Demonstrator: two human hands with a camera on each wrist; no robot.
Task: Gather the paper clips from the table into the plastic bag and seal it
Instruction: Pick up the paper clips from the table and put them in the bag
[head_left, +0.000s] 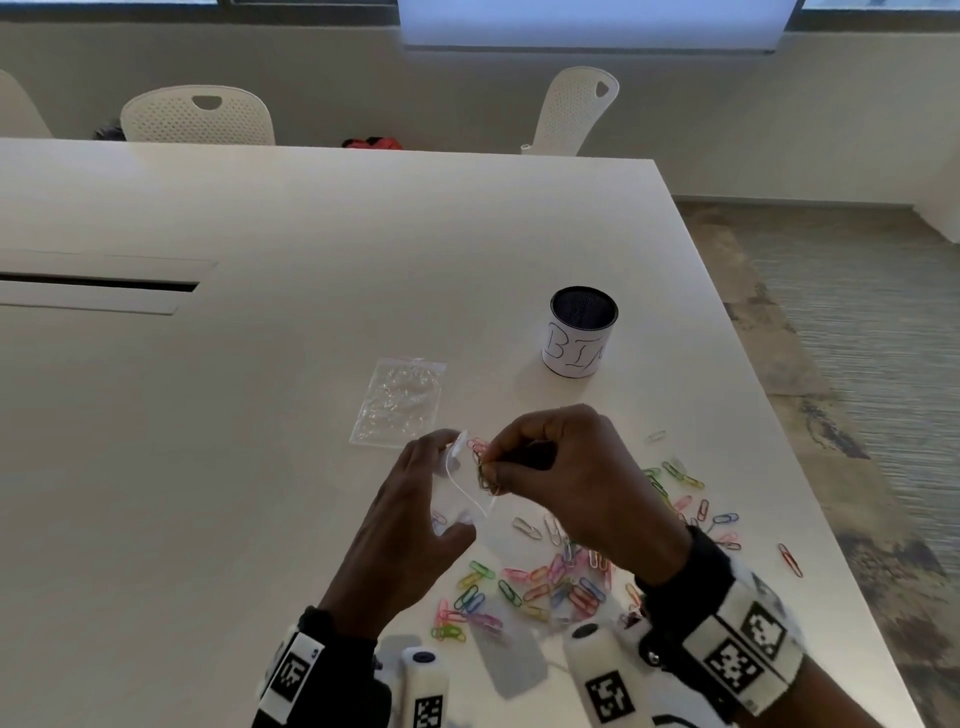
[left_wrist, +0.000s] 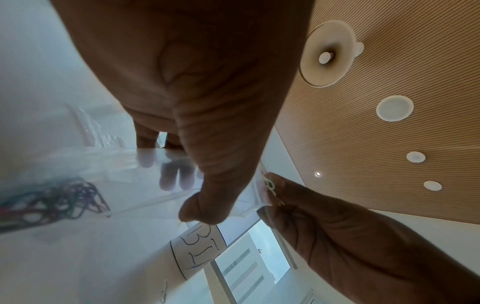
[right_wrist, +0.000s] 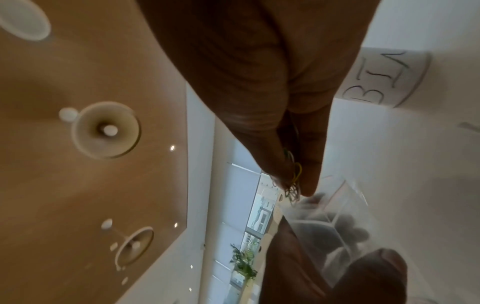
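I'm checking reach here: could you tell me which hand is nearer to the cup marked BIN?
Right. The right hand is just below the cup; the left hand sits farther down-left, holding the plastic bag.

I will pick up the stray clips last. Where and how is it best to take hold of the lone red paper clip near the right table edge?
The lone red paper clip lies flat and apart from the others. Probably pinch it across its long sides from above with the right hand, or slide it toward the white table's nearby edge first, since flat wire offers little to grip.

Dim, soft window light; wrist views blurred, distorted.
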